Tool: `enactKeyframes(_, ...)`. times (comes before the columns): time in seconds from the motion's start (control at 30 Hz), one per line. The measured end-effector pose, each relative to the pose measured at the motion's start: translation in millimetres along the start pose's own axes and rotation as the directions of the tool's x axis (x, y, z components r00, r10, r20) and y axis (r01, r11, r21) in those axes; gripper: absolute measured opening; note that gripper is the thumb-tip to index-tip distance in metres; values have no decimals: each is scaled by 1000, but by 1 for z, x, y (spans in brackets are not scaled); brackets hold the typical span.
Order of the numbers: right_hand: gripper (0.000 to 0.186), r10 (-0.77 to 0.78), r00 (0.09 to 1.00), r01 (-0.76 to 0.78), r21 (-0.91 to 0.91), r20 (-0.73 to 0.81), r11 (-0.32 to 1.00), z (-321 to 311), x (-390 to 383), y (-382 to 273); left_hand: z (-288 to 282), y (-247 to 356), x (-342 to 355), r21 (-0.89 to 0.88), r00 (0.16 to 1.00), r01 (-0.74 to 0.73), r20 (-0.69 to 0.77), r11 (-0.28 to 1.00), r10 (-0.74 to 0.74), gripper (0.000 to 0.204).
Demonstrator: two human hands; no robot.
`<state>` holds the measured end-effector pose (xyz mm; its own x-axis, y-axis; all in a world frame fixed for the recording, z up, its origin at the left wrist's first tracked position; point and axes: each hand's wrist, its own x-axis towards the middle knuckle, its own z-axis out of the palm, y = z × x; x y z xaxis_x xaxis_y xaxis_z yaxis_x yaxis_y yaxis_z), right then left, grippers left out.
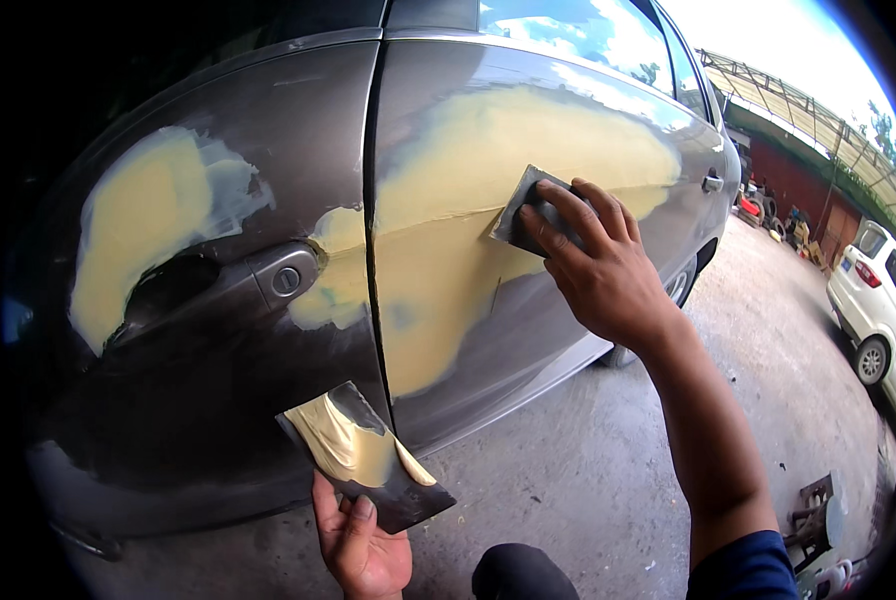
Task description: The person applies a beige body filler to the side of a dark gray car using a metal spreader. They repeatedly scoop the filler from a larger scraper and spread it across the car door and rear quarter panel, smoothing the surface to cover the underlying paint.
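Observation:
My right hand point(603, 250) presses a dark, flat putty spreader point(519, 212) against the rear door of a grey-brown car, fingers spread over its back. Pale yellow filler point(438, 190) covers a broad patch of that rear door point(438, 75), with a crease line running across it. Lower down, my left hand point(360, 545) grips a dark rectangular plate point(408, 505) by its near edge, thumb on top. Creamy filler paste point(343, 440) lies on the plate. More yellow filler point(153, 210) coats the front door around its handle point(280, 275).
A dark vertical gap point(372, 200) parts the two doors. The rear door handle point(712, 184) is farther right. A white vehicle point(873, 290) stands at the right on the concrete floor point(588, 480). A small stool point(818, 520) is at lower right. My knee point(523, 575) shows at the bottom.

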<state>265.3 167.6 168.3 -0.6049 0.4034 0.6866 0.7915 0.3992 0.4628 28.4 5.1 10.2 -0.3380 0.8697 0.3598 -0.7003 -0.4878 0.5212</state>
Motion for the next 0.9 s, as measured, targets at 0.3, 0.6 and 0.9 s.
enactKeyframes(0.3, 57, 129, 991, -126, 393, 21, 911, -20, -44, -15, -2, 3, -2, 46, 999, 15, 45, 999, -17, 68)
enactKeyframes(0.6, 45, 71, 995, -99, 888, 76, 449, 13, -122, -112, 6, 13, -1, 70, 996, 55, 63, 996, -59, 67)
enactKeyframes(0.9, 62, 537, 815, -355, 546, -217, 759, 51, -37, -100, -3, 20, 7, 261, 997, -48, 63, 964, 33, 67)
